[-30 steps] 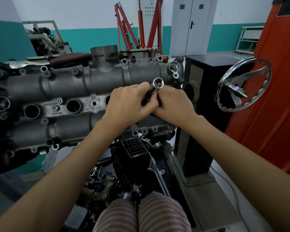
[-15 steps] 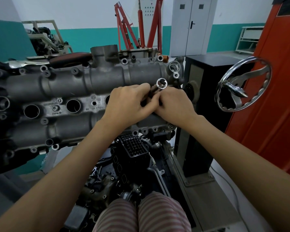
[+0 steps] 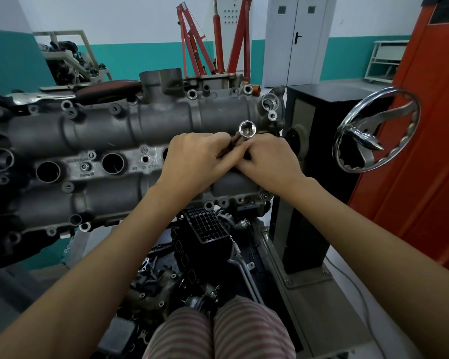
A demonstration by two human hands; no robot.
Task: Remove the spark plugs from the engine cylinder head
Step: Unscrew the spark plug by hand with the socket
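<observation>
both hands (image 3: 233,158) curled — gripping socket wrench (image 3: 246,130)

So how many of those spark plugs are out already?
I can't count any removed plugs here. Two round wells on the cylinder head stand open and look empty, though their bottoms are dark. Right now the left hand and right hand together grip a socket tool over a well they hide. That one is left to finish.

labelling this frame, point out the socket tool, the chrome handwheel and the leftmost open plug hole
socket tool (image 3: 247,129): head view, its open round end
chrome handwheel (image 3: 366,141): head view, its hub
leftmost open plug hole (image 3: 48,172): head view, its dark bore
</observation>
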